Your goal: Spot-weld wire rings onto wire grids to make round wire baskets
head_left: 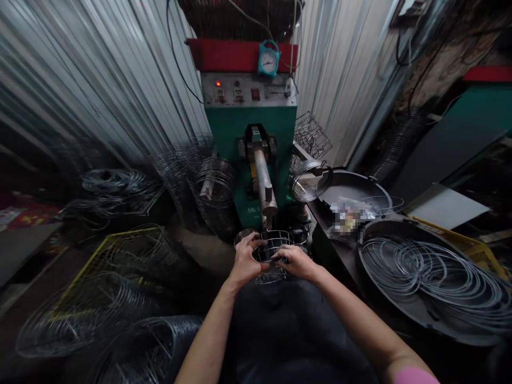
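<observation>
A small round wire basket (280,235) of thin metal sits between my hands, in front of a green spot-welding machine (222,128). Its rim is just below the tip of the machine's electrode arm (264,178); whether they touch I cannot tell. My left hand (247,260) grips the basket's left side, thumb toward the middle and fingers over the rim. On the near right side, my right hand (295,261) closes on the wires with bent fingers. Parts of the basket are hidden behind both hands.
Wire rings (416,266) fill a large black pan (376,298) at the right. Another pan (370,186) stands behind it. Stacked wire rings (216,178) hang left of the machine. Wire frames (108,290) and a yellow crate (86,261) lie at the left. A teal clock (269,60) hangs above the control panel.
</observation>
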Demonstrator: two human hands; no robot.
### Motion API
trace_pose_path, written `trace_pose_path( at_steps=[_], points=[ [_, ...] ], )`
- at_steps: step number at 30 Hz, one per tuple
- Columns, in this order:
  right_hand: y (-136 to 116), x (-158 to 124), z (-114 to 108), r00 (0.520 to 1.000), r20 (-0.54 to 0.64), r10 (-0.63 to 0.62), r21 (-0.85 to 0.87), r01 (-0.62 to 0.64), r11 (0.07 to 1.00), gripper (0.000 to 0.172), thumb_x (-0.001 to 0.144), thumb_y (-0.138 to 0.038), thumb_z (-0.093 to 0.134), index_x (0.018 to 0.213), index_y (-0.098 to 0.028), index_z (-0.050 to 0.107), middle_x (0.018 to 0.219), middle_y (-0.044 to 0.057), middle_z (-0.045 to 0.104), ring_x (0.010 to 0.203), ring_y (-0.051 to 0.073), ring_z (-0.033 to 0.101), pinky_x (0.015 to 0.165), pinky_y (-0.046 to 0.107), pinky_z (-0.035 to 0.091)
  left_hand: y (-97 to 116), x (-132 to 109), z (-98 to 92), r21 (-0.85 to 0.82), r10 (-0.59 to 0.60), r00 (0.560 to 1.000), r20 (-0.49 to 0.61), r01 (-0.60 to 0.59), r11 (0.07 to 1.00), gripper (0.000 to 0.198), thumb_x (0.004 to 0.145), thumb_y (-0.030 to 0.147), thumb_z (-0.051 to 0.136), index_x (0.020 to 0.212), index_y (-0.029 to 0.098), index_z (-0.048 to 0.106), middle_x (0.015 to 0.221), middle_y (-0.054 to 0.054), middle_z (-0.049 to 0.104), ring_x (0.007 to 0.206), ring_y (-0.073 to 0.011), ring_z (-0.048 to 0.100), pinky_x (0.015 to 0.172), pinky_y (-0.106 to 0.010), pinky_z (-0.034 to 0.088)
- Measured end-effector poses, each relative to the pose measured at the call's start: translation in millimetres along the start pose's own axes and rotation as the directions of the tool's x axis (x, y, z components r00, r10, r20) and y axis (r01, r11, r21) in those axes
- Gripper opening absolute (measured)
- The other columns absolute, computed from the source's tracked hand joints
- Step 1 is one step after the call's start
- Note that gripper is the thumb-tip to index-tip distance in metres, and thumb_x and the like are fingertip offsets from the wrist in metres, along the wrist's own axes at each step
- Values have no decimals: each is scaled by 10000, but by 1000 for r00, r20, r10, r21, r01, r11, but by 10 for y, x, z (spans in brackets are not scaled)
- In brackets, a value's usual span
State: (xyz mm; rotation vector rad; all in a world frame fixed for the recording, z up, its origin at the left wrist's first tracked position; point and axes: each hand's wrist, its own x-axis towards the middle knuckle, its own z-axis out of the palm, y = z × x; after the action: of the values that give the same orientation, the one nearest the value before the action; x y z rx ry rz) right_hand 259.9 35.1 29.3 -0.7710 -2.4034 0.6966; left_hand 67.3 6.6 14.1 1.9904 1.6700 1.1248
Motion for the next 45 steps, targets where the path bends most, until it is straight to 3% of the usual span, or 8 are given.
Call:
trace_pose_path(
  at_steps=[10, 26, 30, 33, 35, 37, 43, 45],
  points=[
    [60, 304, -115, 999, 15, 52, -73, -51, 996, 142, 752, -100, 617, 854, -169, 686, 879, 61, 679, 822, 149, 643, 744, 245, 488, -37, 275, -22, -50, -110, 994, 17, 111, 993, 565, 418, 287, 832, 960, 239, 679, 1224, -68, 536, 1143, -253, 511, 1005, -405, 377],
    [149, 359, 44, 953, -216, 214, -42, -228, 973, 157, 783, -155, 595, 911, -212, 666, 1006, 56, 651, 913, 151, 614, 810, 260, 465, -55, 418, 25, 70, -192, 981, -40, 195, 978, 570, 468, 337, 806, 1017, 281, 661, 1218, -52, 534, 1165, -271, 488, 994, -406, 367],
    [82, 116, 106, 799, -395, 452, 371, -311, 875, 276, 715, -246, 652, 984, -194, 623, 935, 51, 638, 858, 169, 601, 765, 296, 486, -49, 378, 32, 103, -168, 982, -83, 176, 979, 576, 467, 339, 811, 1021, 294, 656, 1243, -52, 517, 1176, -283, 473, 995, -429, 357],
    [130, -159, 195, 599, -164, 784, 814, -366, 450, 239, 698, -276, 643, 899, -158, 593, 656, -9, 582, 551, 115, 537, 505, 235, 444, -63, 398, 23, 94, -188, 974, -122, 200, 975, 570, 477, 341, 814, 1020, 282, 651, 1259, -68, 506, 1187, -278, 464, 999, -439, 344],
    [199, -335, 255, 514, 59, 856, 938, -322, 128, 186, 668, -208, 641, 830, -146, 577, 588, -28, 543, 455, 82, 475, 423, 198, 372, -75, 444, 12, 75, -222, 966, -131, 233, 970, 560, 488, 345, 810, 1019, 269, 648, 1258, -73, 507, 1191, -274, 463, 998, -434, 343],
    [266, -485, 313, 455, 154, 877, 964, -262, -33, 163, 639, -143, 633, 789, -144, 569, 598, -18, 560, 443, 73, 481, 416, 188, 364, -83, 501, 1, 73, -248, 959, -136, 259, 963, 557, 492, 356, 806, 1017, 268, 645, 1258, -73, 508, 1192, -277, 463, 992, -440, 345],
    [310, -846, 559, 389, -77, 918, 959, -223, 174, 194, 670, -199, 649, 843, -181, 562, 670, -11, 630, 578, 116, 601, 542, 221, 485, -107, 600, -7, 111, -273, 951, -143, 290, 951, 515, 504, 351, 796, 991, 260, 654, 1247, -84, 519, 1183, -298, 468, 977, -456, 352],
    [294, -942, 635, 371, -52, 927, 964, -225, 144, 190, 679, -219, 662, 831, -183, 554, 653, -16, 620, 556, 111, 592, 516, 216, 487, -128, 607, -9, 126, -253, 958, -134, 270, 955, 516, 508, 351, 794, 996, 260, 654, 1252, -87, 517, 1189, -298, 463, 980, -456, 351]
  ],
)
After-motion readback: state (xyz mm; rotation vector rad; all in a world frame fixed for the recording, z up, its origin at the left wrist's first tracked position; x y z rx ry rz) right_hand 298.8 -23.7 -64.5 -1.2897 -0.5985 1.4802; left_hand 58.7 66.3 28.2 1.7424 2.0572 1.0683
